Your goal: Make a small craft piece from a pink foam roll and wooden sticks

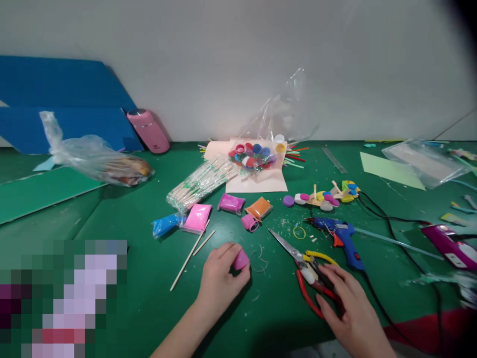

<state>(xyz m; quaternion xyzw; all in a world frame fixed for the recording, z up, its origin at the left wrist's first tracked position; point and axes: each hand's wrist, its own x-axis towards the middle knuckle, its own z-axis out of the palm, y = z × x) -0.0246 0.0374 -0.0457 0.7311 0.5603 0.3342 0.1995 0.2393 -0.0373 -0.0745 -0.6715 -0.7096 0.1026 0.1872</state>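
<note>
The left hand [221,276], palm down, pinched one small pink piece [241,260] at its two o'clock. The right hand [350,301], fingers curled, lay over one pair of red-handled scissors [290,248], its grip unclear. Two pale wooden sticks [190,255] lay at the left's ten o'clock, four plastic-wrapped packets [197,218] at twelve.

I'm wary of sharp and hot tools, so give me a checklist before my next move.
1. Pink piece held by the left hand: ok, pinched.
2. Left hand apart from the scissors: ok.
3. Right hand firmly gripping the red handles: cannot tell; it is at them, but the hold is unclear.
4. Glue gun cool: cannot tell; heat does not show.
5. Green tabletop free of scraps: not ok; white scraps lie near the glue gun.
</note>
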